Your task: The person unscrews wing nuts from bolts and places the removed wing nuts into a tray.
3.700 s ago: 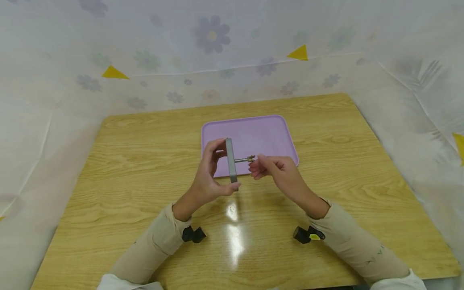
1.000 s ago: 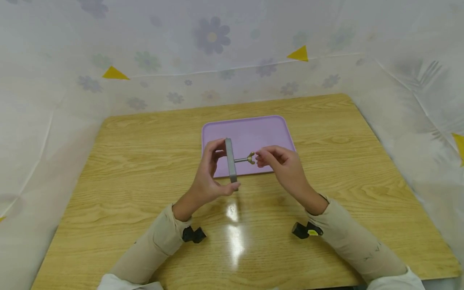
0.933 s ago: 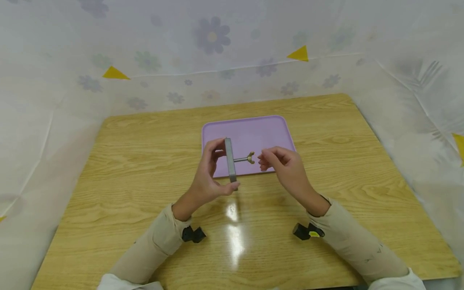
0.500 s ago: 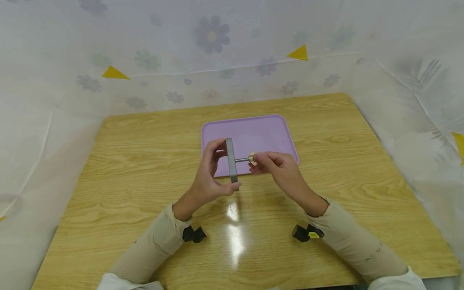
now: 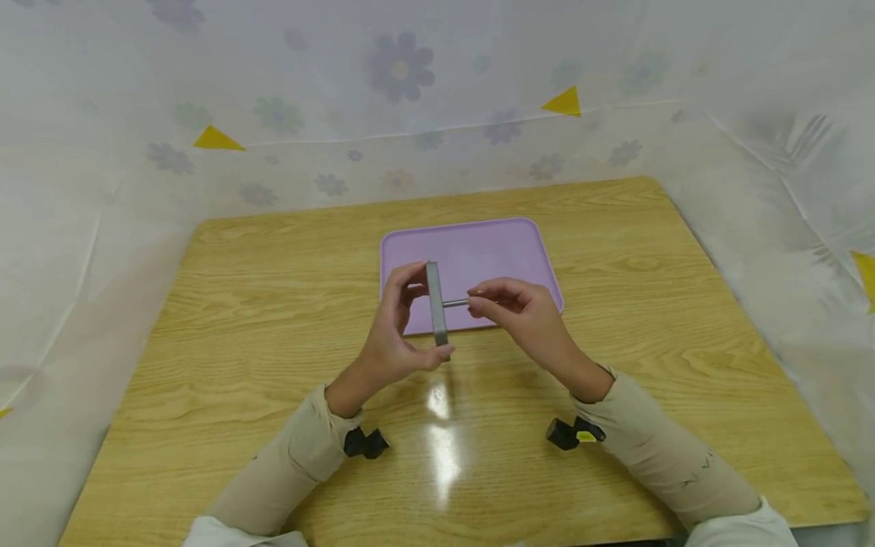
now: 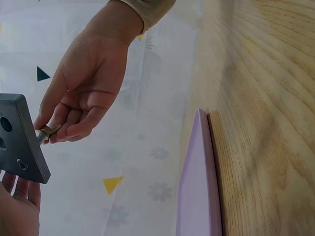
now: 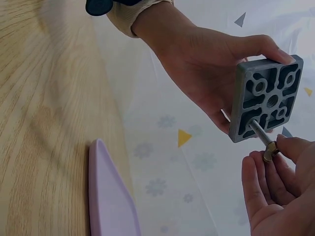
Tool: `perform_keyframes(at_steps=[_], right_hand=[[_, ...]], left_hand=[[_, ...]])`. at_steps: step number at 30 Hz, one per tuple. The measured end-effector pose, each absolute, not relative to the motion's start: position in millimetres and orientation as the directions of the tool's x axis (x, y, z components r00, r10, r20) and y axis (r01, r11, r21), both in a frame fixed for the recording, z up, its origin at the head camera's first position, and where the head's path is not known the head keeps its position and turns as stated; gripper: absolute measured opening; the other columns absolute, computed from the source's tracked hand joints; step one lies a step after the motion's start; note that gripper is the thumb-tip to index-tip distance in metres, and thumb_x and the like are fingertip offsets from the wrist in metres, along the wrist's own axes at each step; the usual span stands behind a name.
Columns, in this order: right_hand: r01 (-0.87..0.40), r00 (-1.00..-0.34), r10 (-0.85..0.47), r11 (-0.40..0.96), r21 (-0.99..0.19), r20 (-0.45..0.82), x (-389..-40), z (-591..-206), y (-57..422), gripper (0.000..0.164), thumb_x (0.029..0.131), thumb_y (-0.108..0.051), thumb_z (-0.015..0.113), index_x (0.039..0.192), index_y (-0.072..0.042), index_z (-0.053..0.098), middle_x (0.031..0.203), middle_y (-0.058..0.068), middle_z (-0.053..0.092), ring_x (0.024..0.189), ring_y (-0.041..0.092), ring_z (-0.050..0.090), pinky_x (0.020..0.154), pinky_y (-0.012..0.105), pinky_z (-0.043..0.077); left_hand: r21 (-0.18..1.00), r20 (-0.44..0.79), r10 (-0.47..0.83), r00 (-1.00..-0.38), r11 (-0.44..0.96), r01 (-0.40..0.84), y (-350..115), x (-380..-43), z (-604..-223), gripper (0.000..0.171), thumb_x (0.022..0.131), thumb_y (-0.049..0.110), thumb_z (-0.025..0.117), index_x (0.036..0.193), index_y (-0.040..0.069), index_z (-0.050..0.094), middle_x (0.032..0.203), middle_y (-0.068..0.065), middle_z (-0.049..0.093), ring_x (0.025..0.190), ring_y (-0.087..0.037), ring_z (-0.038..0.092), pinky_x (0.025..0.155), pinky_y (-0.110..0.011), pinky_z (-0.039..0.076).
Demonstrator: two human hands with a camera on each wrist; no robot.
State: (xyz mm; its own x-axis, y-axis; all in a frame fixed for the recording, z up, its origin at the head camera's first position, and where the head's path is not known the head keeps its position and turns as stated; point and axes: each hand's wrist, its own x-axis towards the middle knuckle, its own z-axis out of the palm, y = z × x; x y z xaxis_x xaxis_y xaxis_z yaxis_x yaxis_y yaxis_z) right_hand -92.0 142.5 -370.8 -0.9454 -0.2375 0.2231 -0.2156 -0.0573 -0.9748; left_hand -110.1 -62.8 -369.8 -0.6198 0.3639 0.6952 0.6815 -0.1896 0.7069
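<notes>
My left hand [image 5: 390,334] grips a grey metal plate [image 5: 436,308] by its edges, thumb below and fingers above, holding it upright over the table. The plate's ribbed face, with several round holes, shows in the right wrist view. A threaded bolt [image 7: 260,132] sticks out of one corner hole toward my right hand [image 5: 536,323]. On the bolt's end sits a brass wing nut [image 7: 270,151], which my right thumb and fingers pinch. In the head view those fingertips hide the nut.
A lilac tray [image 5: 478,235] lies on the wooden table [image 5: 287,304] behind and beneath my hands. Flower-patterned white sheeting [image 5: 307,91] with yellow triangles surrounds the table. Black wrist cameras [image 5: 365,443] are strapped at both sleeves.
My right hand was apart from the wing nut about a second ago, moved left onto it, and now pinches it. The nut's wings have turned between frames. My left hand and the plate stay put.
</notes>
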Motion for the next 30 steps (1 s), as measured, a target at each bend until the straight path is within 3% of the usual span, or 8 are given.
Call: perform_keyframes(at_steps=[6, 13, 19, 25, 30], right_hand=[[-0.264, -0.935, -0.235, -0.036, -0.964, 0.265, -91, -372, 146, 0.022, 0.089, -0.008, 0.061, 0.109, 0.002, 0.064, 0.100, 0.011, 0.067, 0.089, 0.024, 0.064, 0.080, 0.037, 0.053], [-0.334, -0.926, -0.189, 0.015, -0.942, 0.325, -86, -373, 153, 0.017, 0.092, -0.005, 0.055, 0.098, 0.008, 0.064, 0.092, 0.019, 0.065, 0.082, 0.022, 0.065, 0.075, 0.034, 0.054], [-0.281, -0.924, -0.272, -0.001, -0.960, 0.270, -79, -374, 150, 0.021, 0.095, -0.011, 0.053, 0.099, 0.005, 0.066, 0.093, 0.020, 0.066, 0.082, 0.024, 0.065, 0.075, 0.036, 0.054], [-0.251, -0.928, -0.279, -0.019, -0.968, 0.246, -81, -375, 147, 0.026, 0.097, -0.014, 0.049, 0.106, 0.003, 0.066, 0.096, 0.013, 0.068, 0.086, 0.028, 0.065, 0.077, 0.037, 0.054], [-0.193, -0.941, -0.271, -0.062, -0.979, 0.203, -83, -374, 144, 0.029, 0.097, -0.018, 0.049, 0.106, 0.005, 0.065, 0.097, 0.017, 0.066, 0.088, 0.030, 0.064, 0.079, 0.041, 0.053]], left_hand=[[0.708, 0.696, 0.356, -0.623, -0.197, 0.678, -63, -111, -370, 0.092, 0.070, 0.037, 0.077, 0.133, -0.009, 0.028, 0.123, -0.017, 0.041, 0.110, -0.033, 0.041, 0.092, -0.043, 0.042], [0.702, 0.704, 0.344, -0.622, -0.201, 0.684, -64, -112, -370, 0.093, 0.069, 0.037, 0.078, 0.133, -0.010, 0.028, 0.122, -0.017, 0.041, 0.110, -0.033, 0.041, 0.092, -0.045, 0.042], [0.694, 0.711, 0.346, -0.613, -0.200, 0.692, -64, -112, -371, 0.093, 0.070, 0.037, 0.078, 0.133, -0.010, 0.028, 0.123, -0.018, 0.040, 0.110, -0.033, 0.040, 0.092, -0.044, 0.042], [0.692, 0.712, 0.347, -0.611, -0.198, 0.694, -63, -112, -371, 0.094, 0.070, 0.039, 0.077, 0.132, -0.011, 0.027, 0.123, -0.019, 0.040, 0.110, -0.033, 0.040, 0.092, -0.044, 0.042], [0.694, 0.710, 0.348, -0.612, -0.197, 0.692, -63, -112, -371, 0.094, 0.070, 0.039, 0.077, 0.133, -0.010, 0.027, 0.123, -0.018, 0.040, 0.111, -0.033, 0.040, 0.093, -0.044, 0.042]])
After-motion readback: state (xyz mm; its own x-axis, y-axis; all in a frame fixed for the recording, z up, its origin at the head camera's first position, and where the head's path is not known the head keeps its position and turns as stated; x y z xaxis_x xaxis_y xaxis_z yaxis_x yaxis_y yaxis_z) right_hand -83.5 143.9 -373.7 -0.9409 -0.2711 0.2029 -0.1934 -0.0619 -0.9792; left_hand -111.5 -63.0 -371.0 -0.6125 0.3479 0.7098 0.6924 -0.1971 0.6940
